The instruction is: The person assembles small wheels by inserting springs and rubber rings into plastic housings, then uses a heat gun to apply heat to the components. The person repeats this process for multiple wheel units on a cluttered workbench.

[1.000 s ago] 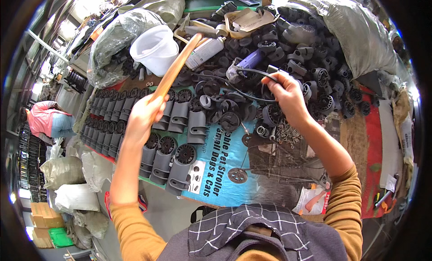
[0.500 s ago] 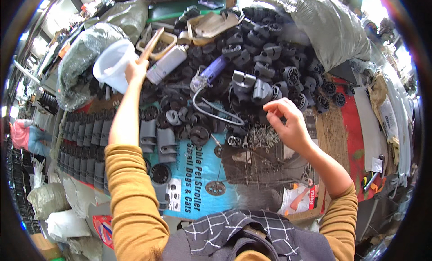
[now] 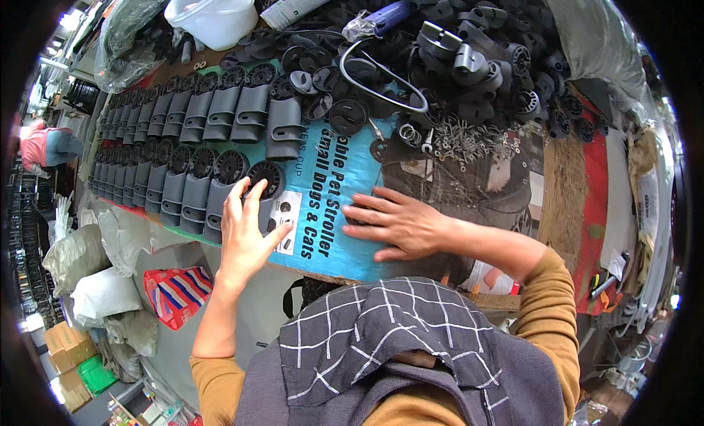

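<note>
My left hand is at the near right end of the front row of grey plastic housings. Its thumb and fingers span the last grey housing, which has a black spoked disc on top. Over the blue printed sheet, my right hand lies palm down with fingers spread. Something dark and round shows partly under those fingers; the rest is hidden. Two rows of similar housings stretch away to the left. Another grey housing ends the back row.
Loose dark plastic parts are heaped at the back right. Small metal pieces lie scattered before them, with a wrench. A grey hose curves from a purple-handled tool. A white bucket and a spray can stand behind.
My left hand has let go of a wooden-looking stick near the bucket and come back to the end housing. My right hand has moved from the metal pieces down and left onto the sheet.
</note>
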A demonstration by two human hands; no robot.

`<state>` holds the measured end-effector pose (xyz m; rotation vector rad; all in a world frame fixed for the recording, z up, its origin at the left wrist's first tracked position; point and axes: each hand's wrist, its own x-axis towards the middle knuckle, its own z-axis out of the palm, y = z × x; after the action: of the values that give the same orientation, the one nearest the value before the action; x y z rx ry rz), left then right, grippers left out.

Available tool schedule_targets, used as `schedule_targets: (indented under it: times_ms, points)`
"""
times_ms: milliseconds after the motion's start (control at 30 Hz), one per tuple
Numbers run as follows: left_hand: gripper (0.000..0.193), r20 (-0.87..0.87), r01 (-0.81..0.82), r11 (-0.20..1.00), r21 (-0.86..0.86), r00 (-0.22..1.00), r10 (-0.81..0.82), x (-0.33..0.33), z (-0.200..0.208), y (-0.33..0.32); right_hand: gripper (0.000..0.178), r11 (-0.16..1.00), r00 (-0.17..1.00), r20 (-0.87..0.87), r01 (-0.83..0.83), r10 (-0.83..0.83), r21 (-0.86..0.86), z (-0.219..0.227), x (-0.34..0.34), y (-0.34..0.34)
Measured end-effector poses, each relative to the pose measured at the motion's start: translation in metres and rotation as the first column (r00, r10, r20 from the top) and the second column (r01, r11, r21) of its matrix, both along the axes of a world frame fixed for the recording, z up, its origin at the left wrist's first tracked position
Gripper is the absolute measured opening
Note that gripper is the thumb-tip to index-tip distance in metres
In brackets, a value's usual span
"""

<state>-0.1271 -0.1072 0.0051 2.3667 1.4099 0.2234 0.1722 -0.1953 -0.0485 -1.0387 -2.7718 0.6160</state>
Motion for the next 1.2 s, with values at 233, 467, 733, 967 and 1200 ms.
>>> schedule_targets:
  times_ms: [233, 467, 733, 967, 1200]
  points:
    - [0.067, 0.276, 0.054, 0.996, 0.077, 0.958, -0.074, 0.001, 0.007, -0.010, 0.063, 0.871, 0.938, -0.185, 0.342, -0.293, 0.354, 0.001, -0.003, 0.033]
    - [0.065, 0.436, 0.262, 0.958, -0.115, 0.880, -0.189, 0.103, -0.016, -0.078, 0.059, 0.780, 0.798, -0.109, 0.602, -0.592, 0.172, -0.005, 0.022, -0.058]
    - [0.050, 0.518, -0.067, 0.947, 0.313, 0.848, -0.110, 0.132, -0.050, -0.005, 0.053, 0.487, 0.554, -0.214, 0.821, -0.804, 0.298, -0.010, 0.077, -0.098]
    - [0.031, 0.323, 0.077, 0.938, 0.338, 0.927, -0.192, 0.120, -0.032, 0.021, 0.039, 0.402, 0.455, -0.482, 0.890, -0.749, 0.216, 0.012, 0.043, -0.090]
    - [0.036, 0.794, 0.447, 0.894, 0.006, 0.541, -0.276, 0.147, -0.007, -0.051, 0.027, 0.469, -0.071, -0.644, 0.625, -0.762, -0.624, 0.040, -0.003, -0.060]
